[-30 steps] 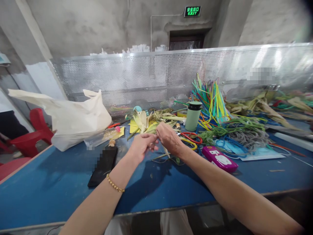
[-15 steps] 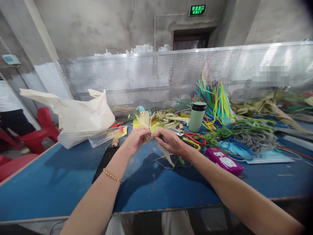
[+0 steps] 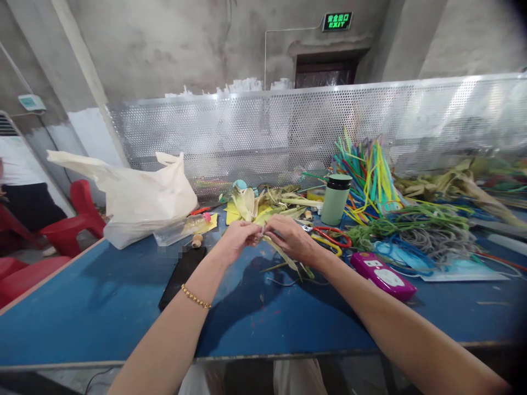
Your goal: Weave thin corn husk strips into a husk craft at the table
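Note:
Above the blue table, my left hand (image 3: pixel 239 239) pinches a pale corn husk (image 3: pixel 246 206), whose broad leaves fan out beyond the fingers. My right hand (image 3: pixel 291 237) meets it fingertip to fingertip, closed on the same husk. What exactly lies between the fingertips is partly hidden. A narrow husk strip (image 3: pixel 285 255) trails below the right hand toward the table. Thin strands lie on the tabletop under it. Just right of my right hand are scissors with red handles (image 3: pixel 335 236) and a yellow-handled tool (image 3: pixel 327 245).
A green jar (image 3: pixel 335 202), a purple case (image 3: pixel 382 276) and tangled green and grey cords (image 3: pixel 436 233) are to the right. A black flat object (image 3: pixel 181 277), a clear bottle (image 3: pixel 183 227) and a white bag (image 3: pixel 144 195) are to the left. A perforated metal screen (image 3: pixel 230 131) stands behind.
My right hand has turned further over the husk, its fingers curling closer to the left hand's. The whole view has shifted slightly, with things appearing a little further right.

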`<state>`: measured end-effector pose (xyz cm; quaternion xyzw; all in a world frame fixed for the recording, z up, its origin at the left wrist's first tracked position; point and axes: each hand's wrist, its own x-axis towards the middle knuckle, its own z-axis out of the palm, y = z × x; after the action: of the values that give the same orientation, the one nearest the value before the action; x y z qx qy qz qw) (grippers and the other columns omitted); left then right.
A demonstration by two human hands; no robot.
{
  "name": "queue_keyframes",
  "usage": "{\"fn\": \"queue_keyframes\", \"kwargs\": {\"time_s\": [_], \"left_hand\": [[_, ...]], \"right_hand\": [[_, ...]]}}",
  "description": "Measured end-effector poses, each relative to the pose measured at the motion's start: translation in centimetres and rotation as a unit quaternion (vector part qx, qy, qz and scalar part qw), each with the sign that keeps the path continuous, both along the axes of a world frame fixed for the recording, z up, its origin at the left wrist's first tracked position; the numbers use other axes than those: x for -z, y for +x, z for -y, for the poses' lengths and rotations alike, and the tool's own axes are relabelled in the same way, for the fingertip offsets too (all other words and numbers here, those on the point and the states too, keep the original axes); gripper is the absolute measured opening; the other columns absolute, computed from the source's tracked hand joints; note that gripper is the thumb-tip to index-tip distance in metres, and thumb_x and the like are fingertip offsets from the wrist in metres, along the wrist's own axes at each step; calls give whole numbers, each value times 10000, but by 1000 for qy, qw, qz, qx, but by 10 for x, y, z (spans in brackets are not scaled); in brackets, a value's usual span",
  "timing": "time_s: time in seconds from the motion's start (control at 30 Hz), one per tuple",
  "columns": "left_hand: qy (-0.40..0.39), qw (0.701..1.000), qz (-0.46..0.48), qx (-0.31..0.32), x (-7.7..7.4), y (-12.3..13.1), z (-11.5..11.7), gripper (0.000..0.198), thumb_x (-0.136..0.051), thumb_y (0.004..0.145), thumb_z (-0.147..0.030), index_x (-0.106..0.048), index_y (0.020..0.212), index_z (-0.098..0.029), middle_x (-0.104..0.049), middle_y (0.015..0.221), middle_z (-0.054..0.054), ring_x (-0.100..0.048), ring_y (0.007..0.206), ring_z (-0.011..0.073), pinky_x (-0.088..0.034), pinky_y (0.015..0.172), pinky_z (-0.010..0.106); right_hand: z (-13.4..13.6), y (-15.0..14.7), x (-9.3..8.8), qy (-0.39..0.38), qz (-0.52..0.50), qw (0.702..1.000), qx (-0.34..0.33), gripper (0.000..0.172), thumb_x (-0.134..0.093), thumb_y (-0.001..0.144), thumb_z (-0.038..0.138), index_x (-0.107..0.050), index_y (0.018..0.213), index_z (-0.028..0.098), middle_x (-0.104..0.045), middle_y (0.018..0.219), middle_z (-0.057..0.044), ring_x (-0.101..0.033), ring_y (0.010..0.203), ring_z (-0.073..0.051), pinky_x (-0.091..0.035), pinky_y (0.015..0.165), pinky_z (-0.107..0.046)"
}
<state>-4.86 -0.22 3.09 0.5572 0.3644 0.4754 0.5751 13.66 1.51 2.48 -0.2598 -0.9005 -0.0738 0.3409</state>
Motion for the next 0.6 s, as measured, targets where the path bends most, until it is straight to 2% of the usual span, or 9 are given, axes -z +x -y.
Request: {"fn": "queue_keyframes", "kwargs": {"time_s": [0.13, 0.37, 0.43, 0.53, 0.6], "left_hand": [[32, 997, -65, -18, 3, 2, 0, 119, -709, 570, -163, -655, 660, -105, -567, 618, -1, -455, 552, 75, -349, 560, 239], [55, 991, -119, -13, 5, 2, 1, 140, -713, 608, -186, -596, 578, -115, -512, 535, -20, -427, 504, 69, -313, 523, 236], [54, 992, -110, -12, 5, 1, 0, 171, -727, 621, -211, -587, 584, -120, -526, 540, -13, -439, 509, 73, -330, 530, 235], [61, 993, -100, -10, 7, -1, -3, 176, -725, 644, -233, -589, 629, -123, -553, 560, -4, -457, 520, 77, -358, 546, 235], [69, 993, -98, -4, 8, -2, -4, 176, -713, 661, -241, -578, 655, -129, -569, 582, 2, -472, 529, 81, -371, 558, 237]], "right_hand": [[3, 0, -1, -13, -21, 1000, 10, 126, -546, 928, 221, -601, 835, 157, -589, 814, -55, -523, 770, -165, -377, 700, -274], [7, -8, 0, -36, -73, 997, -18, 151, -555, 920, 232, -600, 791, 167, -553, 761, -27, -504, 716, -146, -387, 670, -264], [5, -7, -2, -36, -120, 992, 2, 158, -533, 918, 212, -593, 778, 171, -544, 741, -24, -500, 695, -146, -396, 661, -266], [1, -2, -5, -2, -200, 977, 80, 133, -491, 868, 115, -618, 871, 157, -590, 855, -75, -540, 789, -179, -429, 724, -299], [0, 0, -5, -7, -193, 978, 79, 299, -469, 791, 41, -628, 1026, 138, -610, 1040, -126, -564, 857, -191, -445, 766, -318]]}}
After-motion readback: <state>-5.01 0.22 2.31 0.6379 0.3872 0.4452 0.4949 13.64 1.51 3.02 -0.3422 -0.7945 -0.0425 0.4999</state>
